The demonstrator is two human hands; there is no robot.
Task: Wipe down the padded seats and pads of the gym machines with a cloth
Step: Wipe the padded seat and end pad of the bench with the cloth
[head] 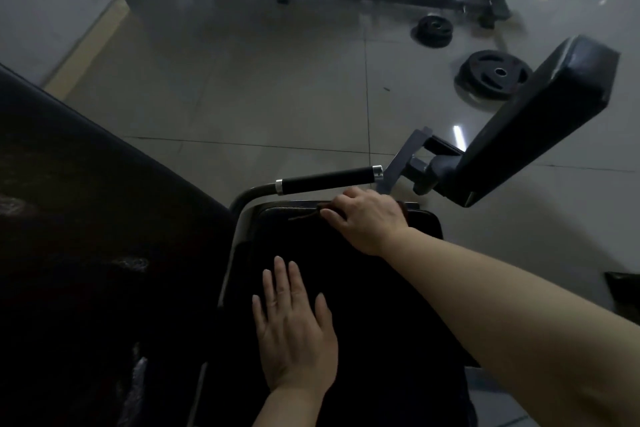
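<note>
- Weight plates lie on the floor beyond the seat, an angled pad right of it
- Seat: black, dim
- Right hand grips a dark cloth (mostly hidden) at the seat's far edge, by the handle
- Left hand rests flat on the seat, fingers straight

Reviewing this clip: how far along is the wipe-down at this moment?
In hand: the right hand holds a dark cloth at the far edge of the black seat pad, while the left hand rests flat on it. Done: nothing shows which parts are already wiped; the picture is too dim. Left, it seems: the angled pad to the right and the large dark pad to the left, neither touched now.
</note>
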